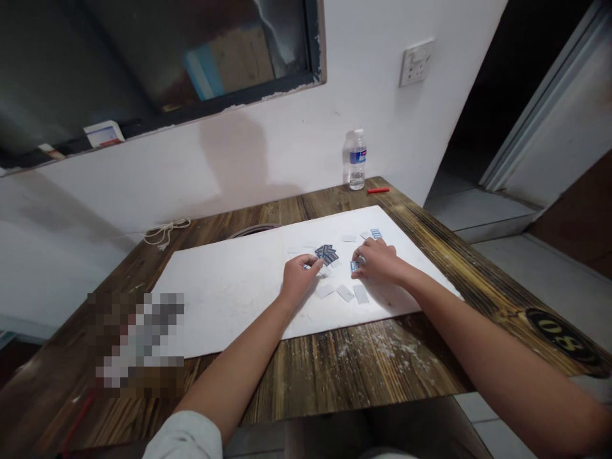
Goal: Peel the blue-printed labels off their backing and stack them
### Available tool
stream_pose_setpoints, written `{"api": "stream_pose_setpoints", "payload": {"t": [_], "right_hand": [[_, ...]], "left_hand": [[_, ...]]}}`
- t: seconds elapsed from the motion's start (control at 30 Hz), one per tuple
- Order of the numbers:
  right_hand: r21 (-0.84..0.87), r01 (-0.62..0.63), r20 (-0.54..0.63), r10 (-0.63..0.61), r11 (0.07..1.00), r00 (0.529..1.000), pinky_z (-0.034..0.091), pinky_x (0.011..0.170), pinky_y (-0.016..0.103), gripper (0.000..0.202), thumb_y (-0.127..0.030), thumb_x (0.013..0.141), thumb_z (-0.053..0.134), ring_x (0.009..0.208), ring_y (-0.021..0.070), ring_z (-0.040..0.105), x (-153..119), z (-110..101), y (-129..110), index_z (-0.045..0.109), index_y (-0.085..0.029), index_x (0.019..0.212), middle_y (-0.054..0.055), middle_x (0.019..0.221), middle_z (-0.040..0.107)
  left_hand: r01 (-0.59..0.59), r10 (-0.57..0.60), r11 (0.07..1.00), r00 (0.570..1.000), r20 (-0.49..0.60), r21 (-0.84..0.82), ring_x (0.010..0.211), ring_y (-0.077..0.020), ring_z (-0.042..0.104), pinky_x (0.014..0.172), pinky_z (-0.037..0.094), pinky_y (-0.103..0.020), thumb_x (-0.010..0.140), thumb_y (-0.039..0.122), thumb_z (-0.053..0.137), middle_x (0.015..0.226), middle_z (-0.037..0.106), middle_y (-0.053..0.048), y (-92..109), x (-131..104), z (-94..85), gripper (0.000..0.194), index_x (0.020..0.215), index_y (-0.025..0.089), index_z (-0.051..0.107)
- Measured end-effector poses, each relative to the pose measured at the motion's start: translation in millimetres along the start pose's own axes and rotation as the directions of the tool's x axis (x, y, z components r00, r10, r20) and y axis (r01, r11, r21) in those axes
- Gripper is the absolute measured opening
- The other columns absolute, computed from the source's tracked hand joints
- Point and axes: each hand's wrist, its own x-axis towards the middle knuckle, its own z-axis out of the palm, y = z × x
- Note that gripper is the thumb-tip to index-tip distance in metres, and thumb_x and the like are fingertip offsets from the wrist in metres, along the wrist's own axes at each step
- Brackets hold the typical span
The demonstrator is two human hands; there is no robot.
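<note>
White sleeve (184, 438) on L arm showed at btm edge, nr wooden counter (344, 376). L hand (302, 274) gripped fan of dark cards (327, 255) over white board (215, 299). R hand (377, 259) pinched blue-and-white card (354, 266); couldn't tell if lifted. Pale cards (361, 294) lay scattered on board betw. & around hands. Plastic btl (357, 169) stood at far end w/ red stick (378, 190) beside.

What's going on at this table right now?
A person's left hand has a fan of dark cards at its fingertips, and the right hand is at a blue-and-white card; how firm either grip is, I can't tell. Several pale cards lie around them on the white board. A bottle stands beyond.
</note>
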Motion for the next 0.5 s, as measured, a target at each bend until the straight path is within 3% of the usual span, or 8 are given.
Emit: {"api": "stream_pose_setpoints", "payload": {"t": [0.5], "right_hand": [[0.045,0.007,0.094,-0.012,0.999,0.995,0.041,0.082,0.042,0.025,-0.041,0.072,0.075,0.112,0.0333,0.048,-2.4,-7.2,-5.8,0.071,-0.027,0.092,0.01,0.115,0.058]], "left_hand": [[-0.034,0.034,0.999,0.999,0.002,0.022,0.07,-0.0172,0.062,0.068,0.047,-0.027,0.072,0.039,0.067,0.07,0.07,-0.003,1.0,-1.2,-1.2,0.022,0.068,0.017,0.07]]}}
